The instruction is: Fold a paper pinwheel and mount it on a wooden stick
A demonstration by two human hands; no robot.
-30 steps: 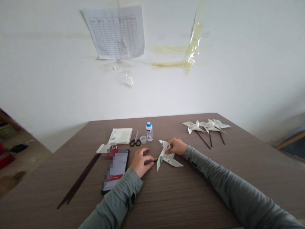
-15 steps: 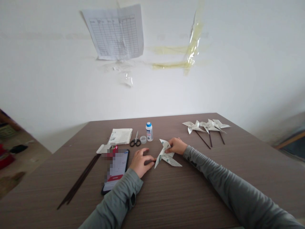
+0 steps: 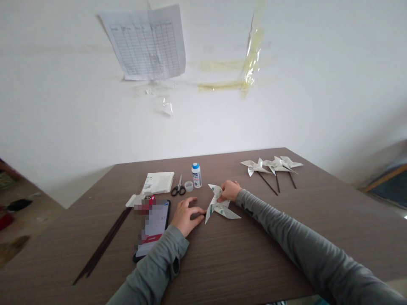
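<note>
A folded paper pinwheel [image 3: 219, 208] of printed paper lies low over the table in front of me, its pointed blades spread. My right hand [image 3: 229, 191] pinches it at its upper right blade. To its left, my left hand [image 3: 186, 216] has thumb and forefinger closed on a thin dark stick [image 3: 204, 213]. Only a short bit of that stick shows between the fingertips and the pinwheel; the rest is hidden. At the back right lie several finished-looking pinwheels [image 3: 254, 166] with dark sticks.
Left of my hands lie a phone [image 3: 154, 226], a bundle of dark sticks [image 3: 104, 243] and a stack of paper [image 3: 159, 182]. Black-handled scissors [image 3: 178, 189], a tape roll [image 3: 188, 186] and a white bottle with a blue cap [image 3: 196, 176] stand or lie farther back. A wall rises behind the table.
The view has shifted slightly, so everything sits a little farther left. Both hands keep their grips, and the pinwheel has turned or tilted only slightly.
</note>
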